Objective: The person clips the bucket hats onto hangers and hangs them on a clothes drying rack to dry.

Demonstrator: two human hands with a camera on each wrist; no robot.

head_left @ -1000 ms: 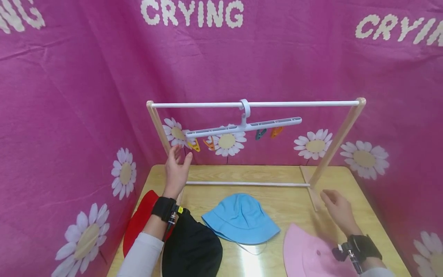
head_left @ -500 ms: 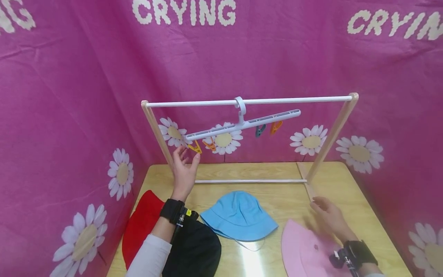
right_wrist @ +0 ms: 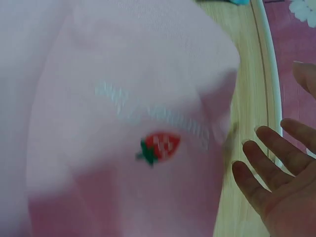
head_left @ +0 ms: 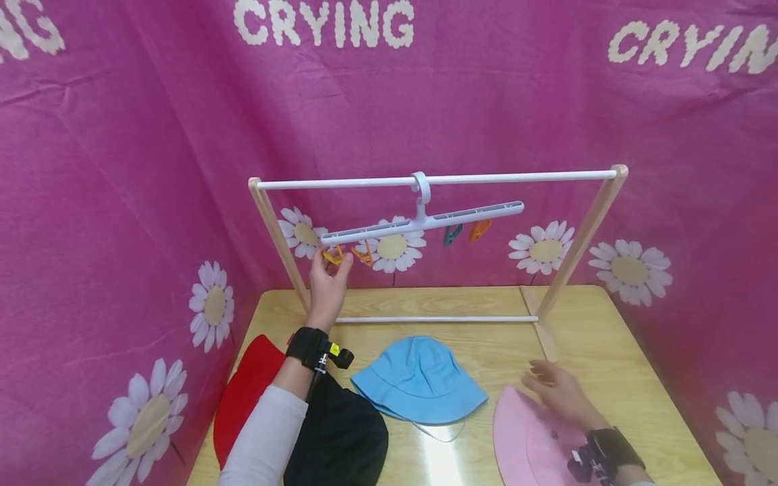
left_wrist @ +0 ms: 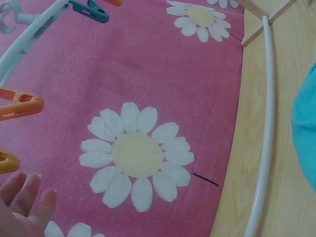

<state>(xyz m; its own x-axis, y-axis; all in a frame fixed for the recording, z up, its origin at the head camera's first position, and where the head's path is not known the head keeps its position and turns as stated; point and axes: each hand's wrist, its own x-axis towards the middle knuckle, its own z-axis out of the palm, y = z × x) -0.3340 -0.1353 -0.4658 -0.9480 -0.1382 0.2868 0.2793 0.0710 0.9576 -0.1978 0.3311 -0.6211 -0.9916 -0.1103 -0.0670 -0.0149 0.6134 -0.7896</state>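
Observation:
My left hand (head_left: 328,293) is raised at the left end of a white hanger (head_left: 377,231). Its thumb and index finger pinch a yellow clothespin (head_left: 333,257) hanging there; the other fingers (left_wrist: 44,205) spread beside it in the left wrist view. An orange clothespin (head_left: 362,255) hangs just to its right. Farther along are a dark teal clothespin (head_left: 452,234) and another orange clothespin (head_left: 479,230). My right hand (head_left: 562,391) holds nothing, its fingers loosely extended above a pink bucket hat (head_left: 523,439). White lettering and a strawberry (right_wrist: 162,146) decorate that hat in the right wrist view.
The hanger hooks over the white top rail (head_left: 516,178) of a wooden-sided rack. On the table (head_left: 632,378) lie a blue bucket hat (head_left: 422,381), a black hat (head_left: 346,432) and a red hat (head_left: 249,378). Pink daisy-print cloth (head_left: 523,108) surrounds the table.
My left hand has moved right and up to the yellow clothespin and taken hold of it. The hanger has swung slightly. My right hand has drifted left and down over the pink hat.

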